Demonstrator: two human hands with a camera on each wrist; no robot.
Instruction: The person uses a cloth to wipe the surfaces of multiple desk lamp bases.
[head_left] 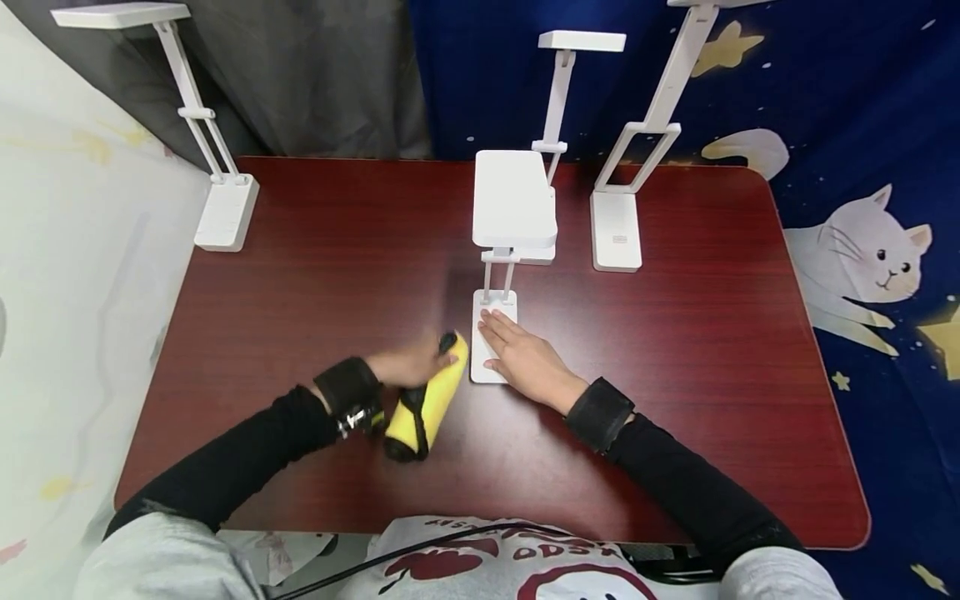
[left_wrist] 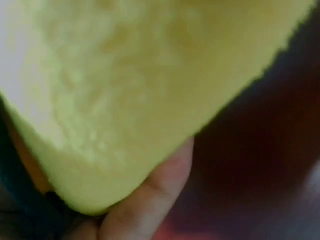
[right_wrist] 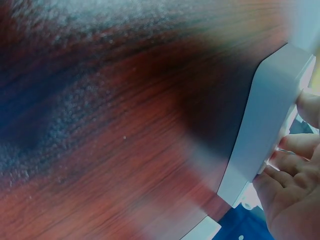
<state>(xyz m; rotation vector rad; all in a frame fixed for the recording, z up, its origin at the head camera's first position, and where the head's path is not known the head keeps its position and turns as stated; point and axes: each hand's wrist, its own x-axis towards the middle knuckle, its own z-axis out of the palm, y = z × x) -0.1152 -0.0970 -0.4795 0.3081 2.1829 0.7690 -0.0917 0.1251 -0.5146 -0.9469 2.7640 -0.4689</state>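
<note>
Head view first: the two hands are apart, the left hand gripping a yellow tool with black ends, the right hand laid with fairly straight fingers on the base of the front lamp. The tool lies aslant just to the left of that base, over the glossy table; a careless sweep to the right could bump the base and, if the fingers press only lightly, slide it. A harder shove might send the lamp's head toward the rear lamp, though overlap hides the gap between them. The left hand is blurred, so how firm its grip is I cannot tell; a loose one could let the tool roll. From the left wrist, the tool's fuzzy yellow surface fills most of the frame, with a finger along its edge; whether it touches the table is unclear. From the right wrist, the fingertips meet the base's upper face without wrapping around it, so uneven pressure near an edge could tip the lamp.
</note>
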